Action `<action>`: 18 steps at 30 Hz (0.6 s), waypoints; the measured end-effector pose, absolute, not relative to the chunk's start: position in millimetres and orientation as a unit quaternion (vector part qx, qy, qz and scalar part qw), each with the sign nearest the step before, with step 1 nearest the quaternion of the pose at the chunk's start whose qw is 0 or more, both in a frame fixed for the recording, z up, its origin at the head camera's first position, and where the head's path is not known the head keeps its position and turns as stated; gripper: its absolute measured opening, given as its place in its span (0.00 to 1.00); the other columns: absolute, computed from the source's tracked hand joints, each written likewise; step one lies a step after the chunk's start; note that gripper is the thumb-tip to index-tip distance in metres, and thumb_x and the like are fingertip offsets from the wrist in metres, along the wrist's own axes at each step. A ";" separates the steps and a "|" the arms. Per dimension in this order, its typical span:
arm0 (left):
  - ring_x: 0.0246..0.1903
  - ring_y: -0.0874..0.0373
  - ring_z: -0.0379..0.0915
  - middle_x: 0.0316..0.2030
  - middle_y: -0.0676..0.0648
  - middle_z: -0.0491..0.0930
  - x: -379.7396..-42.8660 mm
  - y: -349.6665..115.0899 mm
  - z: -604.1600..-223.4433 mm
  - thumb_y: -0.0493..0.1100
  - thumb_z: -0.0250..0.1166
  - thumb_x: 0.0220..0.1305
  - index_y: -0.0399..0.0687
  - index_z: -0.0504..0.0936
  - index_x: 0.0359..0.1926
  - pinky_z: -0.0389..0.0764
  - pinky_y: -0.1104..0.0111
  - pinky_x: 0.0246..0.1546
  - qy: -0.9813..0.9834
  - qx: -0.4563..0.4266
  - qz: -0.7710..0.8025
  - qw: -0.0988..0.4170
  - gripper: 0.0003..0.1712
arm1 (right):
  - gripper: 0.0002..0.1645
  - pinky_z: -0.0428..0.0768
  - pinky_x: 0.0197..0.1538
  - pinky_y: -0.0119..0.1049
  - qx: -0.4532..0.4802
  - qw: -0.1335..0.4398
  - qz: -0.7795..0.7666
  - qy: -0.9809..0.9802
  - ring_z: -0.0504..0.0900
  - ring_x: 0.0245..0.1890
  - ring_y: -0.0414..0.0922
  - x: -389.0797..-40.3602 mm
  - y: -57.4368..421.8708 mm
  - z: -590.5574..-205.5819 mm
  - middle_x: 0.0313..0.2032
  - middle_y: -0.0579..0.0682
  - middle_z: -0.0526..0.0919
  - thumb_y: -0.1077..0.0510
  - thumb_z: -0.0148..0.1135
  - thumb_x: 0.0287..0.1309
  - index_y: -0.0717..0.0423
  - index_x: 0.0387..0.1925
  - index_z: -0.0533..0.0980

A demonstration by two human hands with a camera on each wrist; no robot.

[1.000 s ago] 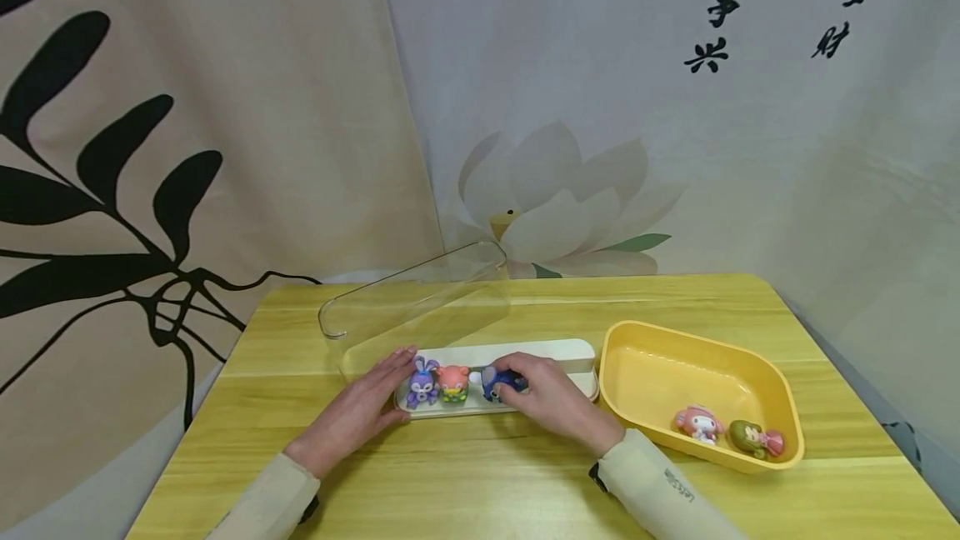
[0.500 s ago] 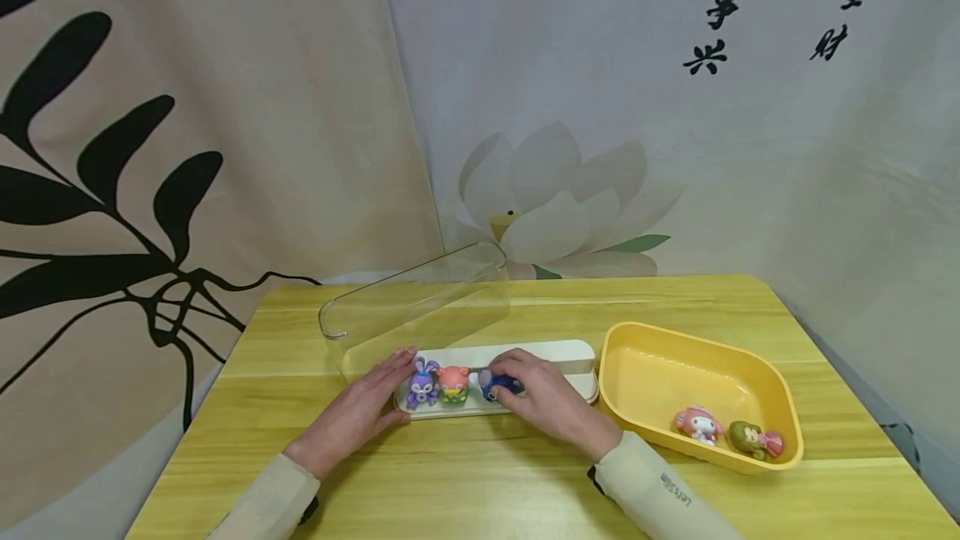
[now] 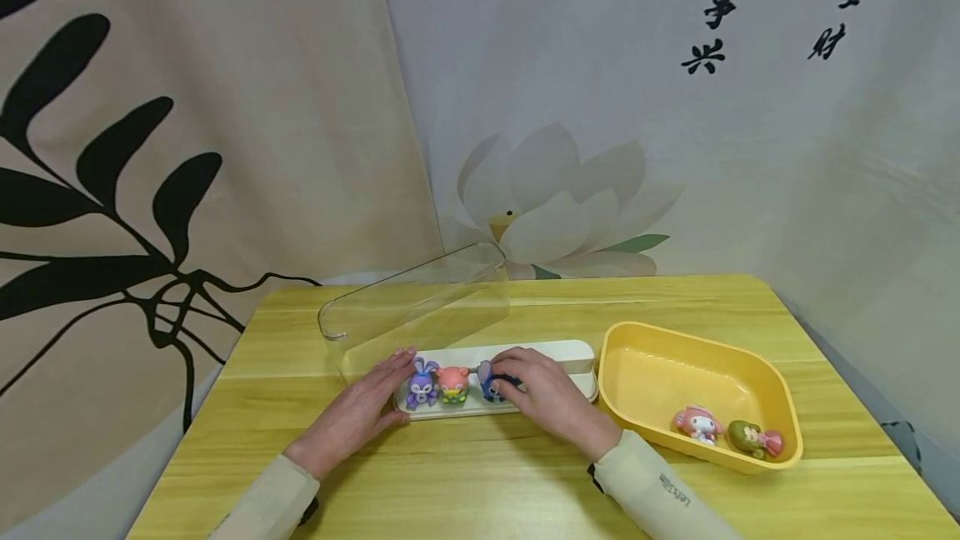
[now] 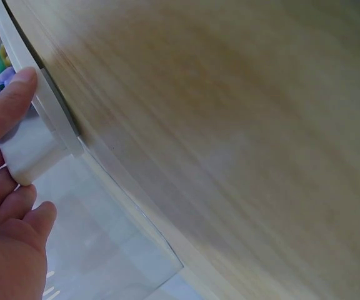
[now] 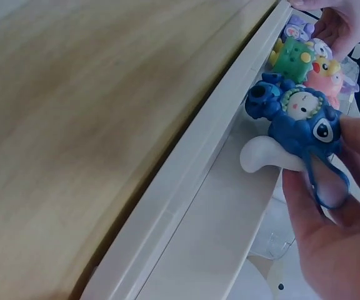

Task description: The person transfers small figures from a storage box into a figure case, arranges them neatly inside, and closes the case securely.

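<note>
In the head view, my left hand (image 3: 360,413) grips the left end of a long white display base (image 3: 566,351). Its thumb (image 4: 19,87) presses the front edge in the left wrist view, with the other fingers behind. A purple rabbit figurine (image 3: 422,383) and a coral-pink figurine with a green body (image 3: 453,384) stand side by side on the base near that hand. My right hand (image 3: 555,398) pinches a blue big-eared figurine (image 5: 311,128) just right of them, close over the base. This figurine has a small white face on its front and a curved white piece.
Behind the base, a clear cover (image 3: 412,294) lies at an angle on the wooden table (image 3: 465,473). A yellow bin (image 3: 675,365) sits to the right, near the base's right end. In it lie a pink-hooded figurine (image 3: 700,423) and a green-haired one (image 3: 753,438).
The blue figurine has turned in my right fingers, its ear now pointing up and its white piece less visible from the head. My left hand and the base have stayed put.
</note>
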State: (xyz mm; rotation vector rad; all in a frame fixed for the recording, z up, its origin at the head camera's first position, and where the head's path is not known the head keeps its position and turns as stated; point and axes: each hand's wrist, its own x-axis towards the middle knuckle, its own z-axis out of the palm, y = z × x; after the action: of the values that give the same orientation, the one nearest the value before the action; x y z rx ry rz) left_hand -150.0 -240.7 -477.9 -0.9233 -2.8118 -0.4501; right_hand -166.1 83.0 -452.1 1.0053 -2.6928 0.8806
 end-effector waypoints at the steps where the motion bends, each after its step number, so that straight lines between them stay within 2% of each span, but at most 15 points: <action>1: 0.73 0.44 0.63 0.76 0.41 0.64 -150.0 -240.7 -477.9 0.46 0.80 0.57 0.39 0.74 0.70 0.75 0.54 0.68 -0.937 -0.307 -0.150 0.074 0.43 | 0.11 0.84 0.59 0.44 0.334 0.068 0.294 -0.893 0.83 0.55 0.44 -166.4 83.0 -452.1 0.53 0.46 0.85 0.54 0.67 0.71 0.52 0.50 0.86; 8: 0.73 0.44 0.63 0.76 0.41 0.64 -150.0 -239.9 -478.1 0.46 0.80 0.56 0.38 0.74 0.70 0.75 0.54 0.68 -0.937 -0.308 -0.147 0.075 0.43 | 0.09 0.86 0.54 0.41 0.334 0.074 0.300 -0.891 0.83 0.50 0.41 -168.0 82.7 -452.5 0.50 0.45 0.83 0.54 0.67 0.70 0.51 0.47 0.87; 18: 0.73 0.43 0.63 0.75 0.40 0.65 -149.4 -239.9 -476.8 0.46 0.80 0.56 0.38 0.75 0.70 0.74 0.54 0.68 -0.937 -0.308 -0.146 0.078 0.43 | 0.09 0.85 0.55 0.41 0.341 0.088 0.277 -0.894 0.82 0.50 0.42 -169.7 82.0 -453.7 0.50 0.45 0.83 0.53 0.66 0.71 0.50 0.47 0.87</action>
State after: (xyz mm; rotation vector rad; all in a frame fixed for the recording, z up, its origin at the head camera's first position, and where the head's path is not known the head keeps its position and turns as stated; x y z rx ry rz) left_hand -149.4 -239.9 -476.8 -0.9214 -2.8065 -0.4387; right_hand -169.7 82.0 -453.7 1.0138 -2.6616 0.8239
